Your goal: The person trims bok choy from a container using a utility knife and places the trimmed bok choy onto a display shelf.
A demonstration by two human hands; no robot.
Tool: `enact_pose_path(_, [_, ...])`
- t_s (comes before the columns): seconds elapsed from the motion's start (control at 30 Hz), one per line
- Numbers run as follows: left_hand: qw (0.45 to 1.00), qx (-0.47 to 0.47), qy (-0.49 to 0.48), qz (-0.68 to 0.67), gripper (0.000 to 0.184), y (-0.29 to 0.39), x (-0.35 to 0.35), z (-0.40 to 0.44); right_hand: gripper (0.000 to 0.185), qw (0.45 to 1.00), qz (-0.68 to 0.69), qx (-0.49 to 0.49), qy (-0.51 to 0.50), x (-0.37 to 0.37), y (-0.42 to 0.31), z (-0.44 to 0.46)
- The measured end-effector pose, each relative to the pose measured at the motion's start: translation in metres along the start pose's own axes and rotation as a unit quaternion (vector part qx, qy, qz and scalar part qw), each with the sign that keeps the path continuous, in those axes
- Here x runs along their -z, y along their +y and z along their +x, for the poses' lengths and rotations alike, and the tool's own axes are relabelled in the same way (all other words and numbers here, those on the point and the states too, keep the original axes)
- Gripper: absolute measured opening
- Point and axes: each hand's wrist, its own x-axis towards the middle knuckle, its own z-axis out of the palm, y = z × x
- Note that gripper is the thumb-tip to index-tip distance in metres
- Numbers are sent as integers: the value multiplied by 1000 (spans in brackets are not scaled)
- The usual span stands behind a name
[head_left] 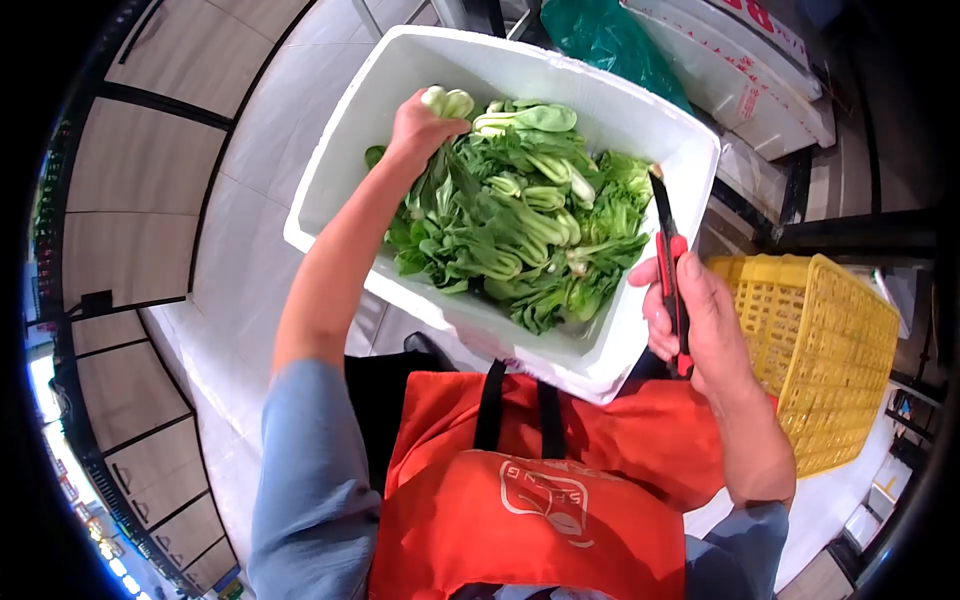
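My left hand (425,130) is closed round a head of bok choy (449,102), its pale base showing above my fingers. That hand is over the left side of a white foam box (345,165). Below and to the right lie more bok choy (535,235) and leafy greens, piled in the box. A red and black utility knife (672,290) is in my right hand (705,320), its dark blade pointing up along the box's right wall. A small pale bit is at the blade's tip.
A yellow plastic crate (835,350) stands to the right of the box. Behind it are a green plastic bag (610,45) and white cartons (735,75). Wooden-fronted cabinets (145,160) line the left side, beyond grey floor tiles (255,215).
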Motion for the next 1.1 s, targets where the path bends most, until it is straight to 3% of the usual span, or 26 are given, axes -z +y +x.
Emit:
enact_pose_path(0.07, [980, -51, 35, 189, 55, -14, -29, 46, 56, 1000, -17, 6, 5, 2, 1, 2])
enact_pose_path(0.13, [967, -64, 27, 247, 66, -41, -57, 86, 55, 999, -48, 7, 13, 5, 0, 4])
enact_pose_path(0.2, [942, -83, -58, 321, 63, -51, -76, 104, 55, 998, -55, 7, 22, 10, 3, 4])
enact_pose_path(0.27, [913, -117, -84, 382, 63, -64, -92, 105, 53, 997, -70, -3, 39, 12, 3, 3])
enact_pose_path(0.37, [908, -117, -123, 382, 56, -65, -92, 107, 51, 997, -61, -8, 38, 14, 6, 4])
enact_pose_path(0.47, [901, -179, -137, 370, 54, -60, -81, 93, 49, 997, -65, -13, 32, 11, 5, 4])
enact_pose_path(0.6, [886, -215, -113, 395, 58, -34, -69, 74, 47, 996, -80, -8, 28, 6, 5, 2])
enact_pose_path(0.7, [919, -181, -88, 338, 59, -11, -60, 62, 44, 996, -82, 4, 29, 3, 5, -1])
enact_pose_path(0.8, [953, -131, -148, 229, 57, -7, -38, 55, 43, 994, -105, 19, 40, 1, 4, 1])
enact_pose_path(0.87, [971, -57, -198, 124, 42, -8, -26, 36, 43, 992, -119, 28, 29, 1, 1, 4])
enact_pose_path(0.93, [970, 59, -233, 40, 34, -5, -14, 8, 43, 992, -123, 36, 20, 0, 4, 5])
enact_pose_path(0.97, [975, 80, -206, -35, 27, 3, -10, -14, 42, 990, -130, 48, 24, -4, 3, 6])
enact_pose_path(1.07, [938, 206, -199, -194, 29, 21, 9, -60, 45, 974, -199, 109, 27, -1, 18, 16])
enact_pose_path(1.1, [923, 233, -179, -246, 38, 23, 12, -76, 42, 960, -232, 154, 37, -2, 22, 18])
